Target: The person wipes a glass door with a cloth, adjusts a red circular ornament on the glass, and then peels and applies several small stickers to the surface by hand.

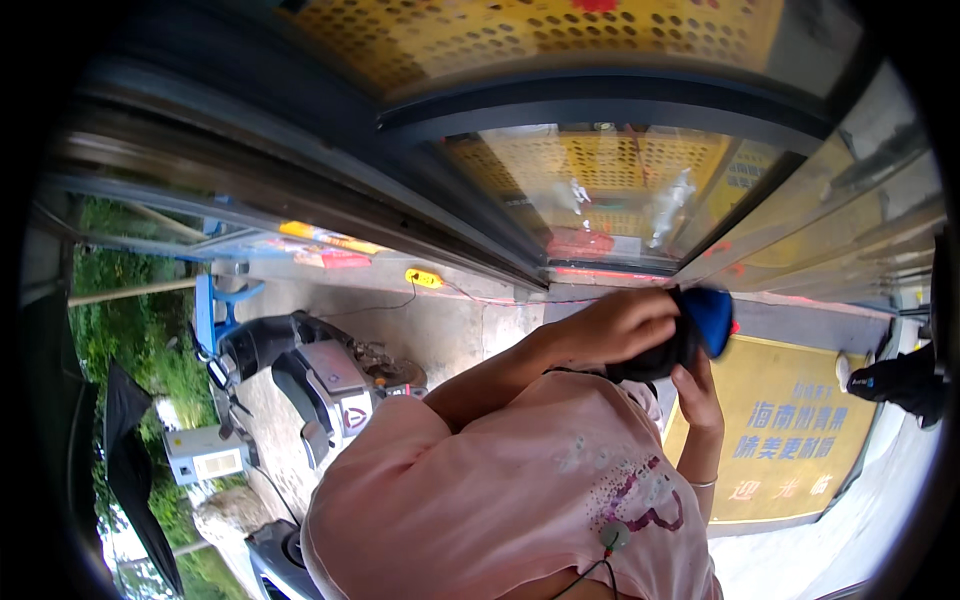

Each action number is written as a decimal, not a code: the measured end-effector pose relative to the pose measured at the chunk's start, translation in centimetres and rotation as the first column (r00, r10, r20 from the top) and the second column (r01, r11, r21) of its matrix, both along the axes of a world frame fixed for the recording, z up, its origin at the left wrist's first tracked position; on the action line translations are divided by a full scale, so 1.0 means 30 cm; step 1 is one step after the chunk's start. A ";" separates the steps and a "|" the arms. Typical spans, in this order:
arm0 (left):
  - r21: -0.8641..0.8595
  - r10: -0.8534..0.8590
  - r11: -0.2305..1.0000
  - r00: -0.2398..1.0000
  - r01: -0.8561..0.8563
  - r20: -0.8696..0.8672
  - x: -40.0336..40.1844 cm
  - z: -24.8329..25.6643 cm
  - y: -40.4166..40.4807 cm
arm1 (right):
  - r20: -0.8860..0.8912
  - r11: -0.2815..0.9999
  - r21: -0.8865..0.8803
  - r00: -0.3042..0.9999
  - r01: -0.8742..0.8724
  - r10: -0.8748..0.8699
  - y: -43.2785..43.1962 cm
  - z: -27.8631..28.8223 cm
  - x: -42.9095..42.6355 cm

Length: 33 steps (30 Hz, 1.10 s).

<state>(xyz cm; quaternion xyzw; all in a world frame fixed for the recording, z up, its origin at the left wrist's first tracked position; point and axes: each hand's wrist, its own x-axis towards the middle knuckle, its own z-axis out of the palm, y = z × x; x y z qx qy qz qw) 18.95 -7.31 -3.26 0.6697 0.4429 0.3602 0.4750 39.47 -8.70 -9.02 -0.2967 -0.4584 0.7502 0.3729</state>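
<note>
In front of my chest, my left hand (630,322) reaches across and grips a black and blue soft item (711,321). It looks like fabric, perhaps a cap or pouch, but blur hides its exact kind. My right hand (699,394), a bangle on its wrist, holds the same item from the lower right, thumb against the black part. Some of its fingers are hidden behind the item. A thin black cord (574,370) runs from near the item along the top of my pink shirt (480,495).
Ahead are a dark-framed glass door (615,97) and yellow perforated panels (540,45). A yellow mat with writing (780,480) lies at right, beside another person's shoe (843,371). To the left are a scooter (330,375), a yellow power strip (424,278) and its cable.
</note>
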 end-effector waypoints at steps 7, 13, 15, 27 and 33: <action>0.711 0.743 0.540 0.651 -0.451 -0.152 -0.348 0.207 -0.053 | 0.189 0.893 0.338 0.908 0.297 -0.373 0.147 0.179 -0.167; 0.952 0.969 -0.242 -0.096 -0.187 0.228 -0.744 0.345 -0.190 | -0.295 0.664 0.635 0.918 0.396 -0.266 0.306 0.518 -0.386; 0.910 0.954 -0.296 -0.047 -0.290 0.295 -0.807 0.326 -0.140 | -0.113 0.237 0.948 0.923 0.211 -0.368 0.386 0.552 -0.558; 0.969 0.980 -0.195 -0.070 -0.151 0.186 -0.841 0.271 -0.084 | 0.118 0.036 0.993 0.908 -0.114 -0.402 0.381 0.455 -1.161; 0.969 0.982 -0.190 -0.045 -0.156 0.185 -0.855 0.252 -0.087 | 0.708 0.464 0.621 0.706 -0.632 0.014 0.299 0.477 -0.912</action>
